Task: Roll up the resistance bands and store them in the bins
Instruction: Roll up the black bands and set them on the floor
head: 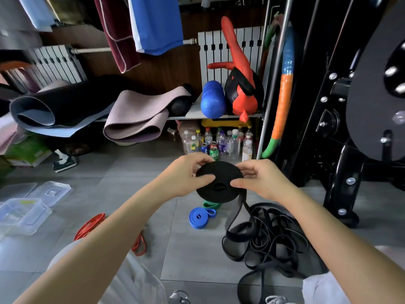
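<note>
The left hand (186, 174) grips the black roll (217, 194) from its left side. Its thumb lies flat across the roll's face and its fingers curl over the top edge behind it. The right hand (260, 178) grips the same roll from the right, with the thumb pressed on the face near the middle and the fingers curled round the rim.

The roll is a flat, tightly wound disc of black band with a small S-shaped fold at its core. It is held between the two hands, above the floor, with its face turned toward the camera. A loose tail (242, 198) drops from its lower right edge, just under the right thumb, into a tangled heap of black bands (242, 232) on the grey tiles.

On the floor below the roll lies a rolled blue band (197, 223), with a green band (210, 205) just behind it. A red band (94, 220) lies further left, and clear plastic bins (24, 216) sit at the far left, well apart from the hands.
</note>
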`<action>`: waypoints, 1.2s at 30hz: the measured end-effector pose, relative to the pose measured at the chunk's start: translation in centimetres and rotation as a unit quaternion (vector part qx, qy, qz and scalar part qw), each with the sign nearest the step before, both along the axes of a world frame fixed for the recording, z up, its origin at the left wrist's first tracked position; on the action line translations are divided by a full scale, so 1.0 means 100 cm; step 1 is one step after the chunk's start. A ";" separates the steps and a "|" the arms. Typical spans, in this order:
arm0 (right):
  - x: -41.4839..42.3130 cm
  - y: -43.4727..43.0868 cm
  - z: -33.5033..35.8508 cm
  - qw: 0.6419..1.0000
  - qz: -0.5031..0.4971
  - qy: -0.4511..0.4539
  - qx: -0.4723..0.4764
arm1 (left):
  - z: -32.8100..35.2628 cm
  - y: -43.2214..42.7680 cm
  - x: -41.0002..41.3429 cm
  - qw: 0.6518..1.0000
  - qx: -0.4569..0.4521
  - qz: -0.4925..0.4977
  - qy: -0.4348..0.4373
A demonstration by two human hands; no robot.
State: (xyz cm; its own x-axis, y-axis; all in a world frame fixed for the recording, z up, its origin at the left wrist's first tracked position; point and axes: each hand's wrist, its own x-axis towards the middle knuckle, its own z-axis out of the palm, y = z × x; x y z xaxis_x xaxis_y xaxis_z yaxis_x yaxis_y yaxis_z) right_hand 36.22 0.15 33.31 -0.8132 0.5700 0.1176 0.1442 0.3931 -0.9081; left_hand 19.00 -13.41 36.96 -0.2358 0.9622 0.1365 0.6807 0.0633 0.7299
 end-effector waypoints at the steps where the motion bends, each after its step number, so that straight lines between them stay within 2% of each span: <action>1: -0.002 -0.001 0.001 1.000 0.004 -0.016 0.006 | 0.000 0.000 0.000 0.997 -0.019 -0.015 0.075; 3: -0.005 -0.003 0.003 0.999 0.015 -0.034 0.031 | 0.000 0.000 0.003 0.981 -0.030 -0.057 0.182; 6: -0.008 -0.004 0.004 0.998 0.014 -0.031 0.058 | -0.003 0.002 0.008 0.966 -0.020 -0.080 0.246; 9: -0.004 -0.003 0.004 1.000 -0.009 0.008 0.021 | -0.006 0.001 0.004 0.980 0.032 -0.064 0.185; 13: 0.002 -0.001 0.004 1.000 -0.008 0.023 -0.001 | -0.014 -0.004 -0.001 0.996 0.076 -0.009 0.044; 17: 0.003 0.000 0.002 0.998 -0.025 0.042 -0.029 | -0.024 -0.006 -0.001 0.987 0.140 0.047 -0.065; 20: 0.001 -0.003 0.004 0.999 -0.034 0.038 0.011 | -0.031 -0.006 0.002 0.978 0.169 0.049 -0.115; 23: -0.001 -0.001 0.005 0.999 -0.020 -0.007 0.050 | -0.032 -0.006 0.002 0.990 0.123 0.031 -0.061; 25: -0.003 -0.001 0.006 0.997 -0.009 -0.046 0.068 | -0.027 -0.006 0.002 0.995 0.075 0.016 0.056; 27: -0.007 -0.003 0.007 0.992 0.006 -0.072 0.103 | -0.022 -0.003 0.003 0.981 0.032 -0.033 0.191; 29: -0.012 -0.006 0.007 0.990 0.006 -0.068 0.121 | -0.018 0.000 0.006 0.963 0.001 -0.068 0.262; 32: -0.014 -0.006 0.006 0.997 -0.018 -0.037 0.068 | -0.013 0.002 0.002 0.971 0.000 -0.067 0.228; 36: -0.008 -0.005 0.004 0.999 -0.037 0.019 -0.015 | -0.016 -0.004 -0.004 0.989 0.052 -0.021 0.136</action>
State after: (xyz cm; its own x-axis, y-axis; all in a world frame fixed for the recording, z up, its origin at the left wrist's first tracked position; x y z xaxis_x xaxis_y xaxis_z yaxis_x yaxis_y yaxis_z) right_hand 35.43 -0.32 33.71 -0.7635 0.6327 0.1296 0.1371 0.3549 -0.9248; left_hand 18.63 -13.81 35.39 -0.1368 0.9479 0.2877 0.8534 -0.0347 0.5201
